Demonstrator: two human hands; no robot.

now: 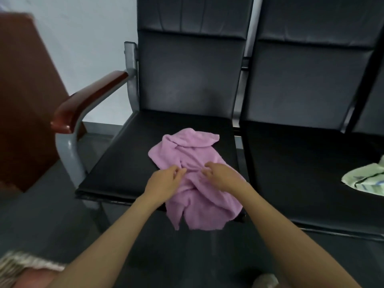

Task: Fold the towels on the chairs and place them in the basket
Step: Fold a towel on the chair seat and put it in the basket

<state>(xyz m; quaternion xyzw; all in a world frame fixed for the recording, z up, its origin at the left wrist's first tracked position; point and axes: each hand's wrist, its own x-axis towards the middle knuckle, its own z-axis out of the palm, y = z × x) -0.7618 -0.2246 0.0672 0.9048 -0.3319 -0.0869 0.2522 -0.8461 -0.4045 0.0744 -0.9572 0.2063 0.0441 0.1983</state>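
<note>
A crumpled pink towel (188, 154) lies on the seat of the left black chair (128, 159), its near end hanging over the front edge. My left hand (166, 180) and my right hand (223, 175) are both on the towel's middle, fingertips curled and pinching folds of the cloth a short way apart. A pale green towel (365, 179) lies bunched on the right chair's seat (301, 183) at the frame's right edge. At the lower left corner shows a woven rim with something pink inside, possibly the basket (22, 267).
The left chair has a grey metal frame with a red-brown wooden armrest (87, 100). A brown wooden piece of furniture (22, 96) stands at the left against a pale wall. The floor below is dark grey.
</note>
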